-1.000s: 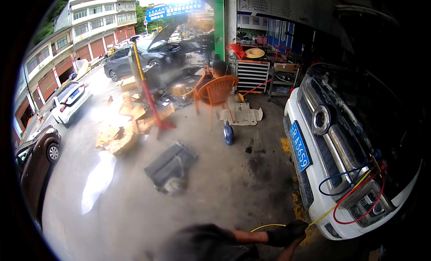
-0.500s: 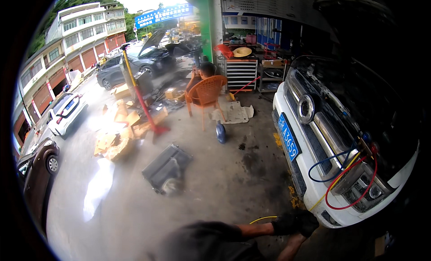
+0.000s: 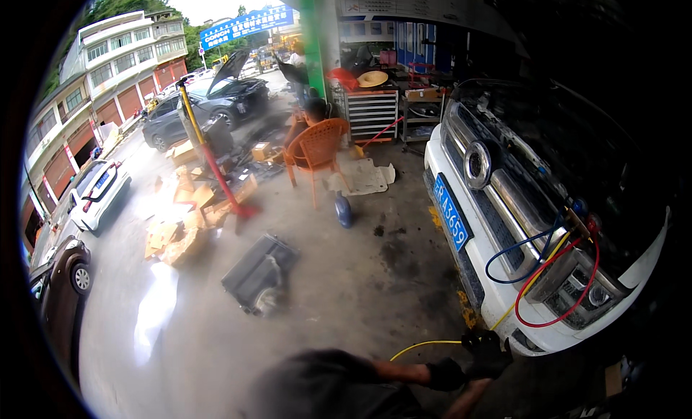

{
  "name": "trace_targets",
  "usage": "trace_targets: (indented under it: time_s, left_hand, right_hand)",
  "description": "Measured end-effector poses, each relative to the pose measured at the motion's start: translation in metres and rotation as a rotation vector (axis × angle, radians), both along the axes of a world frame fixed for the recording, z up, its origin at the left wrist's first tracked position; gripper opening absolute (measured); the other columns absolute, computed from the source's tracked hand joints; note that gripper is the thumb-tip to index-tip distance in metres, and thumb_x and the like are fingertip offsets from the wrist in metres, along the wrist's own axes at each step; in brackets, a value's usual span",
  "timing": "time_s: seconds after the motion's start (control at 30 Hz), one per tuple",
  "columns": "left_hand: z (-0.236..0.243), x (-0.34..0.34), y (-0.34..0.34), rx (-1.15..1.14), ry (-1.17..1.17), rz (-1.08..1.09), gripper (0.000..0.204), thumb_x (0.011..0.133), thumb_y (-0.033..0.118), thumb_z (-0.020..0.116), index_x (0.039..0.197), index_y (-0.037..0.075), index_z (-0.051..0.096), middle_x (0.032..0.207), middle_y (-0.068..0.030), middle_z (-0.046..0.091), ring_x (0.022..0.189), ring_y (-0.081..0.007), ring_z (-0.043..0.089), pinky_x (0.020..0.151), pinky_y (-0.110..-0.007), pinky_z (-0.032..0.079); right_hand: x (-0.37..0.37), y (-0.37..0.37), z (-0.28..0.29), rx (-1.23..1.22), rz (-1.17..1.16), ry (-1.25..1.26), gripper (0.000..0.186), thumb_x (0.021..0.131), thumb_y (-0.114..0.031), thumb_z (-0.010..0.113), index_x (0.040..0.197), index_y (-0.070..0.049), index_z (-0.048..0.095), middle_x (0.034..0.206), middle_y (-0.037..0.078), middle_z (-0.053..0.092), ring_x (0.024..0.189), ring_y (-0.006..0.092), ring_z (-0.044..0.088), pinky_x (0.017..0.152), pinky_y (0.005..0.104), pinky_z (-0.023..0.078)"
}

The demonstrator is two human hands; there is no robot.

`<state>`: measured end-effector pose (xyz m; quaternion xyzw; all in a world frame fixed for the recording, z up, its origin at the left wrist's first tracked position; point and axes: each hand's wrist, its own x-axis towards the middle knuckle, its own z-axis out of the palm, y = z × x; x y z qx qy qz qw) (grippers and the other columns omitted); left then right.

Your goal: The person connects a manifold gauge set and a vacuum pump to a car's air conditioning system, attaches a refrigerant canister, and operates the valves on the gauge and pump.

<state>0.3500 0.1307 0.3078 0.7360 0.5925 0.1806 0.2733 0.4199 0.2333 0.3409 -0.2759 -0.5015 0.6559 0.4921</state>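
Note:
My left hand [image 3: 447, 374] and my right hand [image 3: 490, 358], both in dark gloves, are bunched at the lower middle, beside the front bumper of a white vehicle [image 3: 548, 325]. Both appear closed around a yellow hose [image 3: 425, 342], which passes through them; their fingers merge in shadow. The hose runs up to a gauge set [image 3: 581, 221] with blue and red knobs on the vehicle's front, where a blue hose [image 3: 504, 278] and a red hose [image 3: 537, 324] hang in loops.
A person [image 3: 313, 110] sits in an orange chair [image 3: 317, 145]. A blue container [image 3: 343, 210], dark panel [image 3: 249, 275], cardboard [image 3: 173, 242] and red-and-yellow post [image 3: 209, 152] occupy the floor. A tool cart [image 3: 371, 116] is behind; cars [image 3: 94, 195] line the street.
The view has shifted, so the scene sits further left. My gloved hands have moved a little up along the yellow hose, nearer the bumper. Another person shows behind the chair.

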Motion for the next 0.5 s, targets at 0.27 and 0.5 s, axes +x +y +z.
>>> trace_targets:
  time_s: [0.27, 0.5]
  left_hand:
    - [-0.012, -0.002, 0.005, -0.009, -0.143, -0.032, 0.021, 0.082, 0.017, 0.058, 0.097, 0.004, 0.066, 0.081, -0.015, 0.065, 0.077, -0.0304, 0.063, 0.068, -0.038, 0.048]
    - [-0.014, -0.004, 0.005, -0.015, -0.196, -0.061, 0.02, 0.08, 0.019, 0.058, 0.091, 0.004, 0.065, 0.074, -0.0158, 0.064, 0.068, -0.0312, 0.063, 0.058, -0.04, 0.047]
  right_hand:
    - [0.008, -0.003, -0.025, -0.126, 0.013, 0.016, 0.041, 0.089, -0.022, 0.056, 0.125, -0.002, 0.054, 0.097, 0.017, 0.064, 0.092, 0.0312, 0.064, 0.082, 0.0406, 0.052]
    - [0.006, 0.0, -0.028, -0.207, 0.024, 0.056, 0.043, 0.09, -0.026, 0.056, 0.127, -0.005, 0.053, 0.098, 0.017, 0.065, 0.09, 0.0301, 0.064, 0.08, 0.0397, 0.052]
